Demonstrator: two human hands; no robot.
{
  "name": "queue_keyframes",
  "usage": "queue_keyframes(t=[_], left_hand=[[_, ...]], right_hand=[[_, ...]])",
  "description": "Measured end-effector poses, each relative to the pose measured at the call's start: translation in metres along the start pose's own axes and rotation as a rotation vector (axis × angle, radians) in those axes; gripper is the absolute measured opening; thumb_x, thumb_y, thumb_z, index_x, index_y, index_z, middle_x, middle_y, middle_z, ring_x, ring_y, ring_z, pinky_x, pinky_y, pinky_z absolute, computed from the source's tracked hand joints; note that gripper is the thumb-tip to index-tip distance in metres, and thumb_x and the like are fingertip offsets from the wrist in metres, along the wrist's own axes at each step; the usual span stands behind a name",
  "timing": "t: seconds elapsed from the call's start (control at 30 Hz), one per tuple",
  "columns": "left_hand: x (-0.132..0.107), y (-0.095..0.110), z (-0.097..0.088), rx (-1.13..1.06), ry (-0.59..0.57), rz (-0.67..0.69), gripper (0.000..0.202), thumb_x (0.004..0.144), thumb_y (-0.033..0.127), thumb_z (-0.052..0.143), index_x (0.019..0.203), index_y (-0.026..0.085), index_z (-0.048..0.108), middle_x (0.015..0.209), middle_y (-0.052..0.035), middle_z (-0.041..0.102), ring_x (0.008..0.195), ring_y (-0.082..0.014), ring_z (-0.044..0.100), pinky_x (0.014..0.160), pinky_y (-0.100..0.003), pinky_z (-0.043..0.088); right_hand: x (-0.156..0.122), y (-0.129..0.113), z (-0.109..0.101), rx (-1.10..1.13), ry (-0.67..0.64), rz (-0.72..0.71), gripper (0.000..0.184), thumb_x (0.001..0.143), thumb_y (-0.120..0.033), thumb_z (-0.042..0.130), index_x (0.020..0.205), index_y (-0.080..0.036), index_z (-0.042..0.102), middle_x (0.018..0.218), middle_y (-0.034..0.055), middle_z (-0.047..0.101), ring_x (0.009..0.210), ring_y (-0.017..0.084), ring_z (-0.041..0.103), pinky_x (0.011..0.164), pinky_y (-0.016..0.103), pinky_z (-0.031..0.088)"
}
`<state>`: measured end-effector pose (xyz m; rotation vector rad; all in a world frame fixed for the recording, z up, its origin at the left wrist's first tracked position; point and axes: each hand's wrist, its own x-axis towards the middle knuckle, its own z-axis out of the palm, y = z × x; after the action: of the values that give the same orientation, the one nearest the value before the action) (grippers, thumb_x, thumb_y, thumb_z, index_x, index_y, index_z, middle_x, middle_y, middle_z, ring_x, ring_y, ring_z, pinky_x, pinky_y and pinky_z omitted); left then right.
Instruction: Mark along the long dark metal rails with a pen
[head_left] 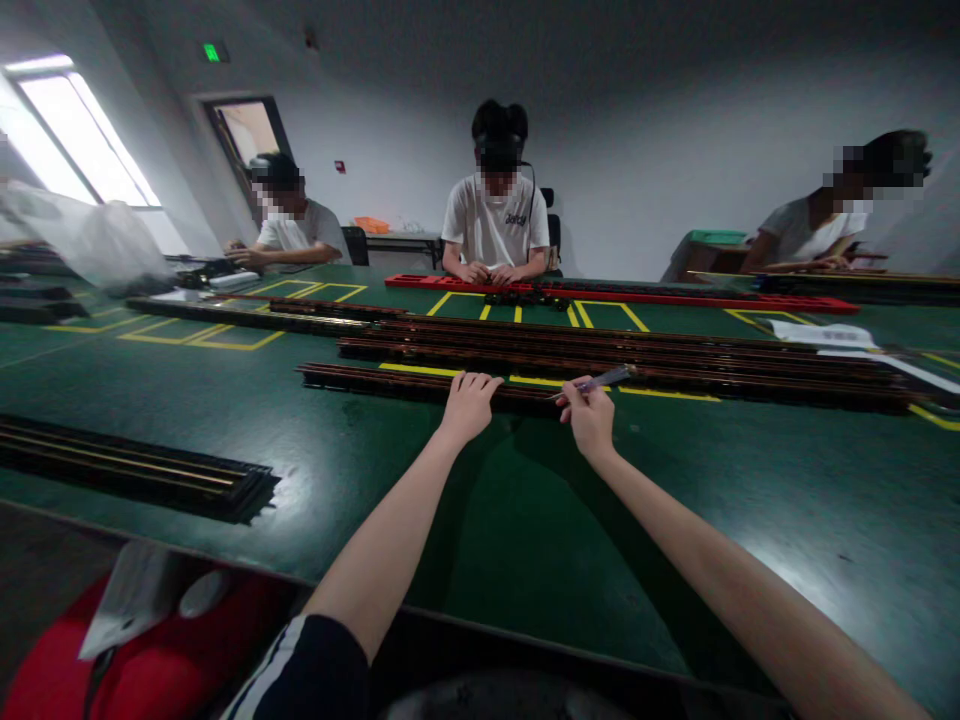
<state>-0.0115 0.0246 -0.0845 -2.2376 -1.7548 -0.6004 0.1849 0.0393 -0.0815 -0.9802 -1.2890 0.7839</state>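
Observation:
A long dark strip with copper-coloured lines (pixel 375 379) lies crosswise on the green table in front of me. My left hand (pixel 469 408) presses on it, fingers bent over its far edge. Pinched in my right hand (pixel 590 418) is a small screwdriver (pixel 609 378) with a clear purplish handle. Its thin shaft points left and down to the strip's right part; whether the tip touches cannot be made out. Just beyond lies a bundle of similar long strips (pixel 675 365).
Another stack of dark strips (pixel 135 465) lies at the near left of the green table (pixel 525 530). Across the table a person (pixel 496 225) works at a red rail (pixel 795 300); others sit left and right. White papers (pixel 821 335) lie at the right.

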Motion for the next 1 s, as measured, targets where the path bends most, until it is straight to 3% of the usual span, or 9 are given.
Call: queue_keyframes(t=[0.33,0.77,1.0], left_hand=[[0.0001,-0.0041,0.0000,-0.048,-0.019,-0.032,0.060,0.077,-0.006,0.036,0.128,0.015,0.057,0.123,-0.0092,0.063,0.121,-0.0229,0.052,0.113,-0.042,0.029],[0.0016,-0.0054,0.0013,-0.092,-0.036,-0.038,0.042,0.087,0.019,0.043,0.127,0.020,0.057,0.126,-0.0071,0.062,0.121,-0.0236,0.052,0.113,-0.043,0.029],[0.0013,-0.0039,-0.0005,-0.075,-0.036,-0.043,0.041,0.087,0.022,0.045,0.126,0.020,0.057,0.125,-0.0081,0.062,0.119,-0.0249,0.052,0.111,-0.043,0.030]], right_hand=[[-0.0001,0.0008,-0.0017,0.003,-0.006,-0.005,0.036,0.077,-0.054,0.063,0.072,-0.019,0.055,0.061,-0.0003,0.059,0.041,0.009,0.050,0.039,0.023,0.042],[0.0001,-0.0013,-0.0023,-0.007,0.043,0.003,0.029,0.078,-0.046,0.061,0.071,-0.019,0.053,0.058,-0.0017,0.057,0.041,0.009,0.050,0.038,0.022,0.040],[0.0002,-0.0044,-0.0026,0.011,0.126,0.028,0.023,0.079,-0.039,0.059,0.070,-0.020,0.050,0.053,-0.0046,0.053,0.039,0.009,0.047,0.038,0.022,0.037]])
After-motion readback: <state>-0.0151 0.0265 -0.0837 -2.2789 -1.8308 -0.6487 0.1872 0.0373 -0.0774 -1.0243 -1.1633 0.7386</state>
